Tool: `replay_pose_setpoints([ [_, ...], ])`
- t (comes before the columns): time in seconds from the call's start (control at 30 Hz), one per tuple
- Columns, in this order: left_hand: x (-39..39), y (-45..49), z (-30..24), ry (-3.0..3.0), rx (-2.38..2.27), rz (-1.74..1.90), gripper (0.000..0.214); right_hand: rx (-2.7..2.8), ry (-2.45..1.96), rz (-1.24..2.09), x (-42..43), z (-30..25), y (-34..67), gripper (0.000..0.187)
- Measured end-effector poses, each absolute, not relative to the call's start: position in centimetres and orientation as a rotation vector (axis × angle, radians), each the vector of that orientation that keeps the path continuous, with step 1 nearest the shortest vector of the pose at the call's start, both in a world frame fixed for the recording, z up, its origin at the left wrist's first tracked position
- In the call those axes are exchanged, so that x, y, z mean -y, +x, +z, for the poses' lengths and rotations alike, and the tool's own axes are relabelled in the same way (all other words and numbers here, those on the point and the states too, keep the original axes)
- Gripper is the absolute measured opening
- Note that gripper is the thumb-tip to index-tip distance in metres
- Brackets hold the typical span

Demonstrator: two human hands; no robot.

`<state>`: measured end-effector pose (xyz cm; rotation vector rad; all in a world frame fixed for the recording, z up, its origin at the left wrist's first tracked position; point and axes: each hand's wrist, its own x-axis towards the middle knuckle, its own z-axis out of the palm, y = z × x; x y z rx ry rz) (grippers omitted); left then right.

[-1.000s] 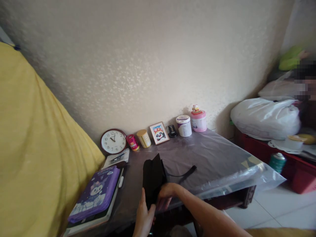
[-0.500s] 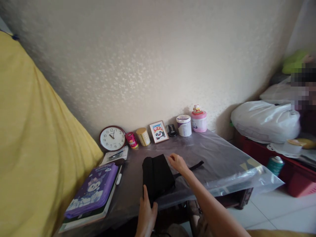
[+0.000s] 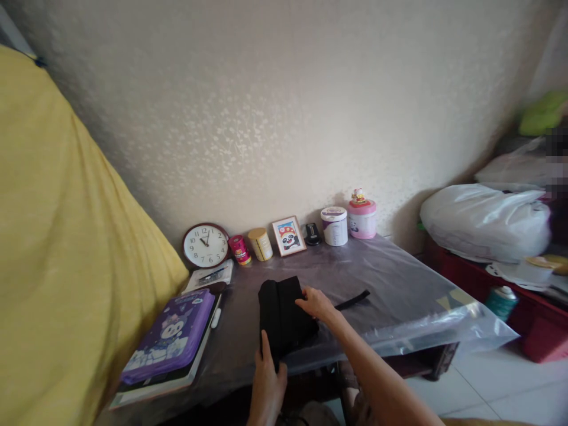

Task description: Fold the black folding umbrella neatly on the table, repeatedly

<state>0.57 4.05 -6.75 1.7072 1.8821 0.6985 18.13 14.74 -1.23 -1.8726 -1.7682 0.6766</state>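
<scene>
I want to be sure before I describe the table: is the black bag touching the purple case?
Apart. The head view shows the grey table cover between the black bag and the purple case.

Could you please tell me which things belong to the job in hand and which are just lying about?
In use:
black cloth item, left hand and right hand on it
black strap at its right

Apparently lying about:
purple case
round clock
framed picture
pink-lidded tub
</scene>
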Motion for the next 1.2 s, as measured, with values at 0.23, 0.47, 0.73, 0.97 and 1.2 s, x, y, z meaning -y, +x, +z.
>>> replay_pose_setpoints([
  [0.23,-4.0,0.8,-6.4,1.715,-1.910,0.652,0.072,1.651,-1.659,0.776,-16.0,-1.9,17.5,0.028],
  [0.47,-3.9,1.1,-6.6,1.731,-1.905,0.635,0.072,1.488,-1.233,1.047,-16.8,-1.9,13.8,0.031],
  [0.73,-4.0,1.1,-6.7,1.761,-1.968,0.524,0.060,1.570,-1.271,1.085,-17.2,-3.2,9.4,0.051],
  [0.97,-4.0,1.1,-6.6,1.754,-1.953,0.537,0.055,1.893,-1.409,0.907,-16.1,-2.7,8.5,0.035],
  [1.2,-3.9,0.6,-7.5,1.752,-1.943,0.658,0.062,2.013,-1.297,0.904,-16.1,-2.7,8.5,0.030],
])
